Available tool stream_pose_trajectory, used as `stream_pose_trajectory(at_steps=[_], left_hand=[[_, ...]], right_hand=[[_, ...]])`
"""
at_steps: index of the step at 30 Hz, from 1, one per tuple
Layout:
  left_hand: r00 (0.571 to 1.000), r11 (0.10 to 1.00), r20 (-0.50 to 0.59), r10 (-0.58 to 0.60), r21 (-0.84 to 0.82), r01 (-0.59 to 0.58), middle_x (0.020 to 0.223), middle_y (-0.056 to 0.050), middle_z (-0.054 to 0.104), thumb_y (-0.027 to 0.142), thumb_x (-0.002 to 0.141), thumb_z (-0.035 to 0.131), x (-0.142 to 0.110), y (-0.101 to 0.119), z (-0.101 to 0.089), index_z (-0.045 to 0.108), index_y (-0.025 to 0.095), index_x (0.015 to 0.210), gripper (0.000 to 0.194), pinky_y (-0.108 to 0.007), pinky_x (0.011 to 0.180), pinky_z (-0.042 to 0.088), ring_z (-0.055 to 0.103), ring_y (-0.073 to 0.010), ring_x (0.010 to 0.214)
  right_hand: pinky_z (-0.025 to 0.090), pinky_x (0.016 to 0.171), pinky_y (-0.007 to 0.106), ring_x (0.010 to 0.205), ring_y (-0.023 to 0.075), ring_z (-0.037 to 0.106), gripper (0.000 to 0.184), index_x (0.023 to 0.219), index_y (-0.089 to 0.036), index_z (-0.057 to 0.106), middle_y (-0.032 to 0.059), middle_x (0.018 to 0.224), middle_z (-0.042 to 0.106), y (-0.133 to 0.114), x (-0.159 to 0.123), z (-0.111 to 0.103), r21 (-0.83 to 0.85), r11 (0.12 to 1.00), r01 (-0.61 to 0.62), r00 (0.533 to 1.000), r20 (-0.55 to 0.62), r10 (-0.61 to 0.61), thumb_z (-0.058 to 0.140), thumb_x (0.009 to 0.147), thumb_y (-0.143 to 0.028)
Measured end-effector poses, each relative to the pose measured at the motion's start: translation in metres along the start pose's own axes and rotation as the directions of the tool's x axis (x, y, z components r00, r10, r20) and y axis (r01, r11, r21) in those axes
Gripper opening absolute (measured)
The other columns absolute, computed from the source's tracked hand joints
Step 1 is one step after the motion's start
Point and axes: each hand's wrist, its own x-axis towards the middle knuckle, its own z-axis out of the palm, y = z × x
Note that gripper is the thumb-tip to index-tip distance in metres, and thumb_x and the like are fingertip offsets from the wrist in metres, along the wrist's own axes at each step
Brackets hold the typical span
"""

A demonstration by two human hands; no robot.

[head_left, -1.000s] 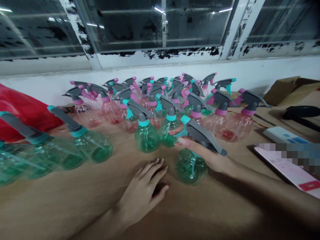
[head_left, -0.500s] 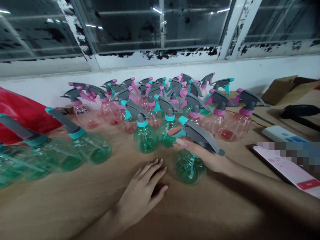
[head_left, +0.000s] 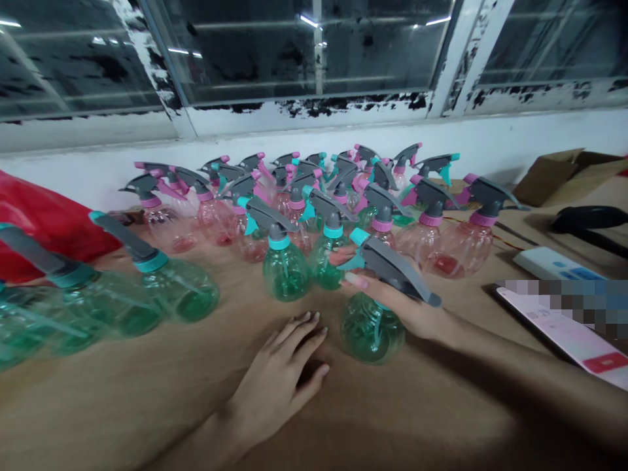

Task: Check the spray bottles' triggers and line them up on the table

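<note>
My right hand [head_left: 392,294] is wrapped round the neck of a clear green spray bottle [head_left: 373,333] with a grey and teal trigger head; its thumb and a finger show near the trigger. The bottle stands upright on the table. Flat on the wood lies my left hand [head_left: 279,369], fingers stretched out and nothing in it, a little left of that bottle. Just beyond are two more green spray bottles, one [head_left: 287,271] further left and one [head_left: 326,261] partly behind my right fingers.
Several pink and green spray bottles [head_left: 216,219] crowd the back by the wall. More green bottles [head_left: 181,291] stand at left, near a red bag [head_left: 44,222]. On the right are a phone [head_left: 554,327], a white device [head_left: 559,265], a black object [head_left: 591,219] and a cardboard box [head_left: 554,176].
</note>
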Motion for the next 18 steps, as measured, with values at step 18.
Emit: stream_pose_trajectory(at_steps=[18], left_hand=[[1.0,1.0,0.001,0.007,0.008,-0.007,0.135,-0.01,0.051,0.03,0.094,0.051,-0.0001,0.0001,0.0,0.049,0.015,0.128,0.038,-0.044,0.102,0.04,0.046,-0.0252,0.125]], right_hand=[[0.051,0.076,0.036,0.079,0.0183,0.063,0.024,0.105,-0.023,0.062,0.0027,0.094,0.067,0.0007,0.001,0.0002,0.02,1.0,0.005,1.0,-0.019,-0.005,0.064,0.082,-0.033]])
